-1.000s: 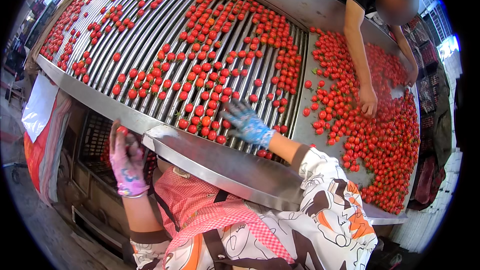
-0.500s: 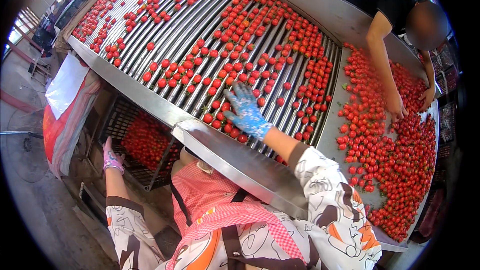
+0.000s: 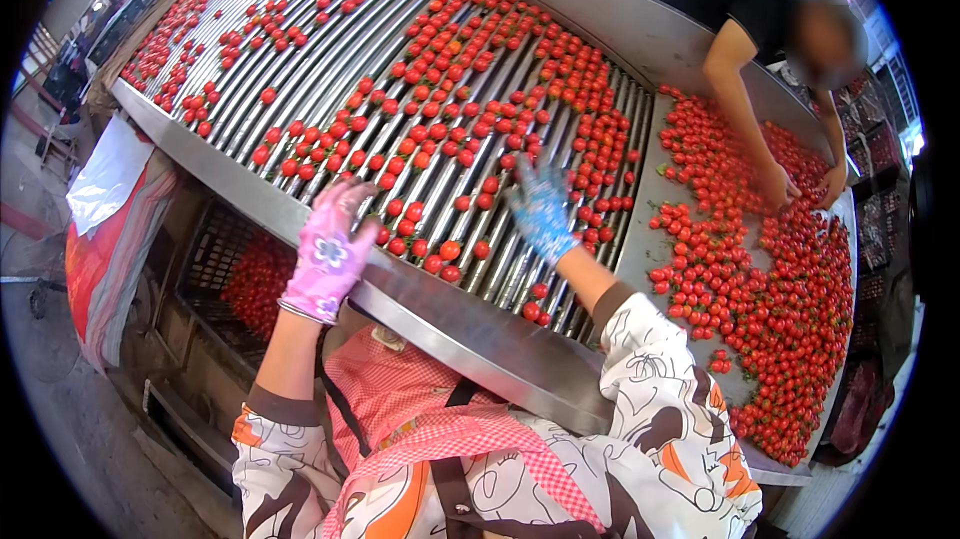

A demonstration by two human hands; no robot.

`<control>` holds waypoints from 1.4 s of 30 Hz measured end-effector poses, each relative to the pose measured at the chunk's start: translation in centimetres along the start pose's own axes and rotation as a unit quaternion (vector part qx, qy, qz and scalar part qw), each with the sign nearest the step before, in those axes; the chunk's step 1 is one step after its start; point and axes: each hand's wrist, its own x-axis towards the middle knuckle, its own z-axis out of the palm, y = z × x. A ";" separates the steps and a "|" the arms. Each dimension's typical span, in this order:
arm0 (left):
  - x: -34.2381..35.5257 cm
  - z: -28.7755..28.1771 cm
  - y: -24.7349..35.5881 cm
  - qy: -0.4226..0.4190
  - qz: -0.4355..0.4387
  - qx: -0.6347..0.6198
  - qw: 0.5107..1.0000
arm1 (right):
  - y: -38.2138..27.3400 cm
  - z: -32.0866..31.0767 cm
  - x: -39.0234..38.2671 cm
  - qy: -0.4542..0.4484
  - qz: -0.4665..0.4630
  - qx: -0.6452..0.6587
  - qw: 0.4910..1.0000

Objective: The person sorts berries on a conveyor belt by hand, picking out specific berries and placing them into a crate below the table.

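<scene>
Shows plenty of tomatoes (image 3: 450,250) still loose on the roller bed (image 3: 340,49), some already in the black crate (image 3: 213,251) below; looks only partway done. Reaches over rollers with blue-gloved right hand (image 3: 543,209), fingers spread. Keeps pink-gloved left hand (image 3: 328,254) at near edge, with thumb off fingers; can't tell if gripping anything. Has more heaped on the metal tray (image 3: 640,249), near a co-worker's hand (image 3: 778,184).

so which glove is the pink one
The left glove, at the metal rim with a large flower on its back; the right glove, over the rollers, is blue.
</scene>
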 end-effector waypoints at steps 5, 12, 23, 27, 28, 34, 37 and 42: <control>-0.3 2.0 2.2 -0.005 0.013 0.016 1.000 | -6.4 -0.7 -5.3 -0.129 -0.287 0.219 0.923; -0.8 2.8 2.3 -0.008 0.011 0.064 0.998 | 1.2 0.4 -5.2 -0.160 -0.364 0.114 0.911; -1.2 3.6 3.4 0.011 0.018 0.049 0.999 | 10.3 -0.5 -8.1 -0.026 0.091 0.000 0.996; -1.4 3.9 3.6 0.005 0.001 0.043 0.999 | 5.1 -2.6 -12.0 -0.151 -0.043 0.029 0.987; -1.4 4.1 3.4 0.010 0.010 0.048 0.999 | 4.4 -2.7 -12.9 -0.196 -0.071 0.015 0.978; -1.7 4.4 4.0 0.010 0.026 0.052 0.998 | 4.3 -2.6 -12.4 -0.164 -0.302 0.048 0.938; -1.8 4.6 4.5 0.009 0.014 0.055 0.998 | 3.6 -1.8 -9.8 -0.111 -0.282 0.066 0.951; -2.0 5.3 4.9 0.016 0.019 0.052 0.998 | 7.2 0.2 -3.4 -0.052 -0.162 0.000 0.985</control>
